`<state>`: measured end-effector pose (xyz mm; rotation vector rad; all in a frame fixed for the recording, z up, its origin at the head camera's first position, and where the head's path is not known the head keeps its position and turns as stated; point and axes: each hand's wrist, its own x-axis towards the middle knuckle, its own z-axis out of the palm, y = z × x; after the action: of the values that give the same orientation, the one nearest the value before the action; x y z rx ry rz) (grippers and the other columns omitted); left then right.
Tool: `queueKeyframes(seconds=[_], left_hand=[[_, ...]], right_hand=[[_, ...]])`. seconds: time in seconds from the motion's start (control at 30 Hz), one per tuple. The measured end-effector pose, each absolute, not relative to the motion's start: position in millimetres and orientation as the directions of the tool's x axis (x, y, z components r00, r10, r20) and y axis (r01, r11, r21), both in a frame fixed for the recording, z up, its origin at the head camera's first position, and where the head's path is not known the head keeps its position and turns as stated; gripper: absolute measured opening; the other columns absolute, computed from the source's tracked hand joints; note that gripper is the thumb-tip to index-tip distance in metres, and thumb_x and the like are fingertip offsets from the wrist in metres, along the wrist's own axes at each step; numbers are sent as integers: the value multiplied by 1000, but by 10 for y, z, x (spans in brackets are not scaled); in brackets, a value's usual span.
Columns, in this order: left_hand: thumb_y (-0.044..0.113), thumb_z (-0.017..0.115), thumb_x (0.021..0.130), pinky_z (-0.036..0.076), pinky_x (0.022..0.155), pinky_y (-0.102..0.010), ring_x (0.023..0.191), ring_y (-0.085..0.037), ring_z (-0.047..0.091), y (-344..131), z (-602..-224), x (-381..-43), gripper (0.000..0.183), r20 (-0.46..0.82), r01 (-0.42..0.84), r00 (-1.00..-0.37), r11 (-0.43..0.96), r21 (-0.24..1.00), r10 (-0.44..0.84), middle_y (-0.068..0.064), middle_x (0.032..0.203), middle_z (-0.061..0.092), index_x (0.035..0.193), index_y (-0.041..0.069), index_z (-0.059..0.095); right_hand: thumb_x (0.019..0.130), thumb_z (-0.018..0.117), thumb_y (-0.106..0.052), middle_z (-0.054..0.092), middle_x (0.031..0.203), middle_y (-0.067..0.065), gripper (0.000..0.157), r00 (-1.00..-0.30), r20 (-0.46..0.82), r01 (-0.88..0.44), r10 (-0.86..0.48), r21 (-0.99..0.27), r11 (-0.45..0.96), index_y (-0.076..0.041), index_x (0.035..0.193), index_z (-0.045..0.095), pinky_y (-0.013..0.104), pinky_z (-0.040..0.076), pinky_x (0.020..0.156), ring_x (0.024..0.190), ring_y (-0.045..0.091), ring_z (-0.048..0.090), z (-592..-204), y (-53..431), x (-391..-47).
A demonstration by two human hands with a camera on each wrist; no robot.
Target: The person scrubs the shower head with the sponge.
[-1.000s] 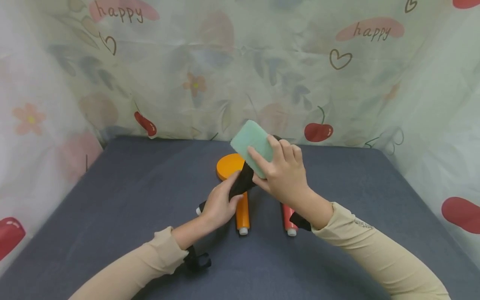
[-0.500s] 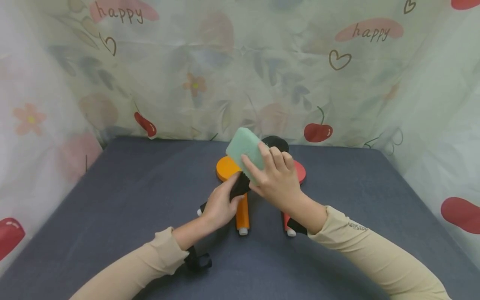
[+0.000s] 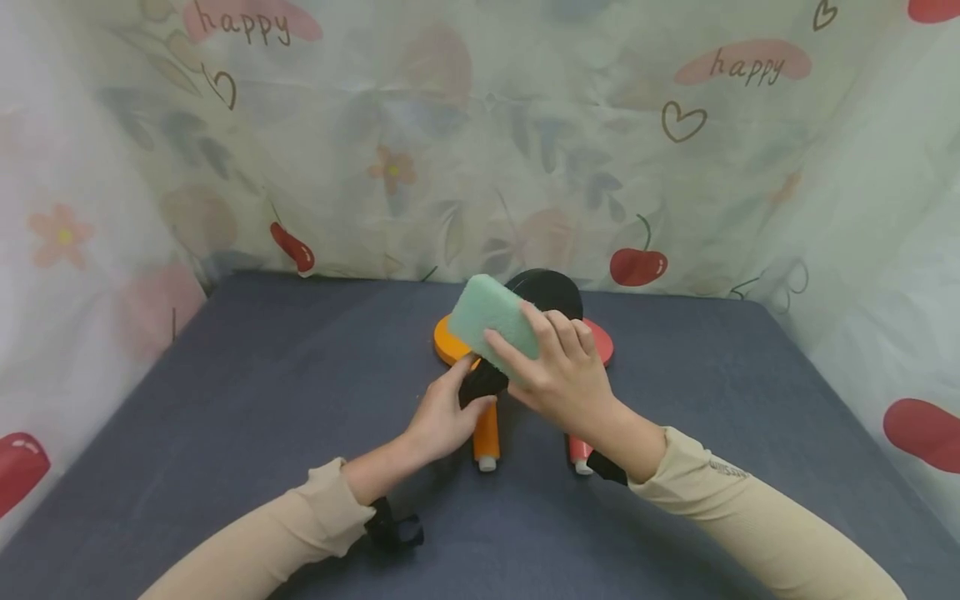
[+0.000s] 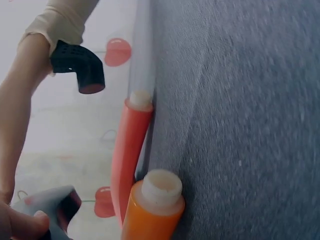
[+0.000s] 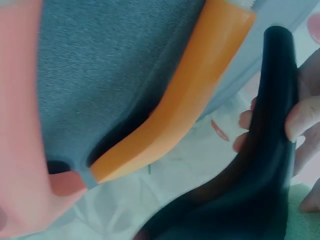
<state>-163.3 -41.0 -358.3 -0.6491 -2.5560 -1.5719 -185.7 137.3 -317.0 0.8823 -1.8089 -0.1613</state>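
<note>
In the head view, my left hand grips the handle of a black shower head, its round head pointing away to the right. My right hand holds a mint-green sponge over the black shower head, hiding much of its neck. The right wrist view shows the black handle between the left thumb and fingers, with a bit of the sponge below. Behind and beneath the hands lie an orange shower head and a red shower head, both partly covered.
The two lying shower heads have white ends facing me on the dark grey cloth-covered table. A patterned curtain closes off the back and sides. Black camera mounts sit at both wrists.
My right hand and the sponge have come down toward me. More of the black round head and the red shower head now shows. My left hand has stayed nearly in place.
</note>
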Motion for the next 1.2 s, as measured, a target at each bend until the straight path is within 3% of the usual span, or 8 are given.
queueKeyframes(seconds=[0.03,0.1,0.2,0.37,0.5,0.83,1.03,1.2], left_hand=[[7,60,89,46,93,-46,92,-25,63,-410,-3588,-1633,63,275,386,-907,370,845,318,-13,141,45,145,10,31],[7,61,89,38,105,-51,125,-29,49,-405,-3591,-1631,64,265,370,-909,332,868,322,-11,150,34,146,10,30],[8,60,90,32,109,-53,136,-30,36,-399,-3598,-1631,66,249,346,-909,272,898,335,-9,152,30,147,12,27],[10,58,92,46,99,-46,126,-30,48,-419,-3556,-1629,69,210,287,-909,173,942,361,-12,148,37,149,15,19],[13,58,92,46,99,-45,125,-30,50,-449,-3505,-1634,70,127,180,-935,136,974,332,-15,141,46,149,16,18],[15,51,96,37,108,-45,121,-31,55,-527,-3468,-1694,66,7,-32,-920,-94,995,391,-22,136,50,150,16,13],[20,47,98,32,112,-44,118,-18,56,-563,-3473,-1712,62,-25,-120,-894,-184,976,448,-22,141,44,150,19,14],[21,43,100,35,109,-40,104,-7,59,-572,-3442,-1722,51,-34,-193,-855,-257,947,517,-13,132,52,147,18,24]], right_hand=[[61,77,-27,54,116,19,55,-158,758,-498,-632,492,715,-25,113,63,41,36,72,94,31,48,-3170,1387,-1854],[61,76,-26,55,117,20,55,-155,761,-513,-629,483,710,-25,114,63,41,37,72,96,31,49,-3172,1417,-1853],[63,74,-25,54,119,21,54,-165,761,-546,-628,460,701,-25,115,62,42,38,73,98,33,49,-3178,1472,-1851],[81,58,-27,50,123,24,38,-202,761,-609,-617,395,687,-25,119,61,45,38,76,102,36,48,-3186,1573,-1837],[93,42,-32,47,125,26,35,-233,767,-663,-598,324,675,-23,120,60,48,39,77,102,38,46,-3213,1664,-1840],[94,45,-35,42,125,31,33,-259,825,-692,-502,204,692,-19,120,57,54,38,76,107,42,42,-3317,1881,-1881],[94,46,-34,37,127,32,35,-270,845,-681,-462,171,712,-14,122,52,56,38,79,112,44,38,-3356,1978,-1917],[94,47,-34,36,129,31,34,-285,863,-704,-418,107,702,-12,120,50,56,41,78,113,44,39,-3388,2006,-1940]])
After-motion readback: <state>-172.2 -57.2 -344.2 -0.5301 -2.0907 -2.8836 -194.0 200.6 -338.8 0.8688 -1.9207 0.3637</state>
